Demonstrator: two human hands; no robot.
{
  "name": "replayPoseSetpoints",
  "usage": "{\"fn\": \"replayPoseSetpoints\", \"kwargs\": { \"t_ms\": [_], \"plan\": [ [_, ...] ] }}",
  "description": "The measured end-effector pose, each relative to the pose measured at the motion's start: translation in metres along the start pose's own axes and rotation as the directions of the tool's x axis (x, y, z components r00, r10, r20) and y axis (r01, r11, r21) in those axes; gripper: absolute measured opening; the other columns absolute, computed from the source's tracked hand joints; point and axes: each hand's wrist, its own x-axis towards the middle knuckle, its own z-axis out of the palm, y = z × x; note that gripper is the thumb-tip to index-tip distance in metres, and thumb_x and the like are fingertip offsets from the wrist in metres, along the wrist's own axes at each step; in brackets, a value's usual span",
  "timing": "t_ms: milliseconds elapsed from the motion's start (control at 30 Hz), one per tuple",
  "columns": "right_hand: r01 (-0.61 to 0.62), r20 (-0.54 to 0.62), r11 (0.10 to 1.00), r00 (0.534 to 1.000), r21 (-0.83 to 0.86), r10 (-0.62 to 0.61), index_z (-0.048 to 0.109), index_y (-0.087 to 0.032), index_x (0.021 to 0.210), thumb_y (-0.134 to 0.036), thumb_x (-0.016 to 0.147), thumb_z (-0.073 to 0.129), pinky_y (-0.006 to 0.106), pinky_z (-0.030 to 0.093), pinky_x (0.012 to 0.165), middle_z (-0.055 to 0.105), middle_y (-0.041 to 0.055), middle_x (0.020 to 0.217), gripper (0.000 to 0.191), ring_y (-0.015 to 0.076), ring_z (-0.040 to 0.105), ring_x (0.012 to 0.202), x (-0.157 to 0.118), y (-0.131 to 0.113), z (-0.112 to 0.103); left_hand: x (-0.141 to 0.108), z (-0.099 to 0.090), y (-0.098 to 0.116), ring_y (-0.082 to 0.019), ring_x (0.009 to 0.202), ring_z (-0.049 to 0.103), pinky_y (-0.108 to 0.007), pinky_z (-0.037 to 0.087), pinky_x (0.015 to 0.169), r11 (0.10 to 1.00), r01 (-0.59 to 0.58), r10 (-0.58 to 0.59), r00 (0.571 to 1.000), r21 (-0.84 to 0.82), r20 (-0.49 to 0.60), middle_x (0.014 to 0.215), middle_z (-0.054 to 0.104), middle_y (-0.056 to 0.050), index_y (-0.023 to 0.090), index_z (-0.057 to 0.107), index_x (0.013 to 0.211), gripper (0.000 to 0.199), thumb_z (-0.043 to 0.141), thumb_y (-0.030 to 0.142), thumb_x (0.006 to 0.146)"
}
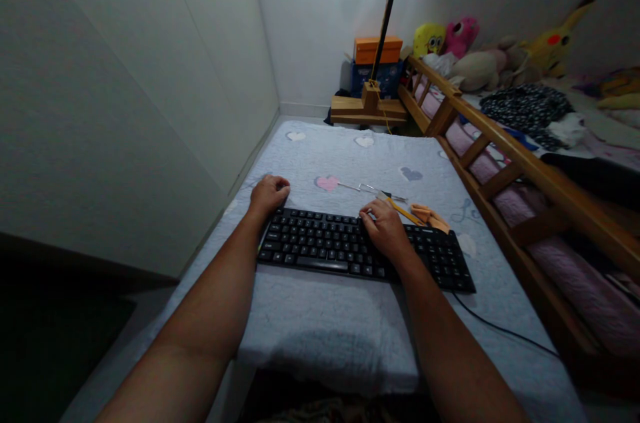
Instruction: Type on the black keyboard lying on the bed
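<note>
A black wired keyboard [320, 236] lies on the cloth-covered table in front of me. My left hand [270, 195] is at its far left corner, fingers curled in; whatever they hold, if anything, is hidden. Over the keyboard's far edge, right of its middle, rests my right hand [384, 224], with bent fingers close together and their tips near the top row of keys. I cannot tell what is in them. Just beyond that hand lie a yellow-handled tool [404, 211], a crumpled orange cloth [429, 216] and a thin metal tool [369, 188].
The table has a pale blue heart-patterned cover [320, 316]. A black cable [500, 326] runs off to the right. Along the right side stands a wooden bed rail [540, 176], with plush toys [463, 36] behind. A wooden stand [370, 106] and an orange box [377, 50] are beyond the table.
</note>
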Motion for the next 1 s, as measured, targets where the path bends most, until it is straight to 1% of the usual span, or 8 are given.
{"fn": "replayPoseSetpoints", "kwargs": {
  "t_ms": [167,600,733,1000],
  "plan": [
    [0.000,0.016,1.000,1.000,0.009,-0.001,0.077,-0.025,0.089,-0.018,0.103,0.064,0.048,0.054,0.101,0.079,0.0102,0.099,0.020,0.0307,0.069,0.102,0.001,-0.002,0.001,0.000,0.000,-0.001,-0.026,0.107,0.071,-0.037,0.056,0.102,1.000,-0.007,0.007,1.000,-0.002,-0.001,0.114,0.076,-0.009,0.022,0.087,0.107,0.024,0.068,0.030,0.093],
    [0.007,0.030,1.000,1.000,0.005,-0.007,0.080,-0.025,0.092,-0.019,0.104,0.065,0.046,0.055,0.101,0.080,0.0101,0.101,0.020,0.0300,0.070,0.104,0.002,-0.006,0.005,0.001,0.000,-0.001,-0.025,0.106,0.072,-0.035,0.056,0.101,1.000,0.005,-0.005,1.000,-0.002,0.011,0.116,0.076,-0.008,0.021,0.088,0.109,0.028,0.068,0.031,0.092],
    [0.005,0.037,1.000,0.999,0.003,-0.006,0.081,-0.025,0.094,-0.019,0.104,0.066,0.046,0.055,0.102,0.081,0.0099,0.103,0.020,0.0296,0.070,0.105,0.002,-0.007,0.006,0.001,0.000,-0.002,-0.026,0.106,0.072,-0.036,0.056,0.101,1.000,-0.001,0.001,1.000,-0.011,0.010,0.117,0.076,-0.009,0.021,0.088,0.109,0.027,0.068,0.031,0.093],
    [-0.032,0.086,0.999,0.996,-0.008,0.033,0.083,-0.024,0.097,-0.018,0.105,0.066,0.047,0.053,0.104,0.081,0.0120,0.106,0.020,0.0309,0.070,0.108,0.002,-0.012,0.005,0.001,0.001,-0.003,-0.025,0.106,0.072,-0.035,0.056,0.102,1.000,-0.011,0.011,1.000,0.019,0.018,0.118,0.076,-0.009,0.021,0.088,0.113,0.029,0.067,0.031,0.095]
  ]
}}
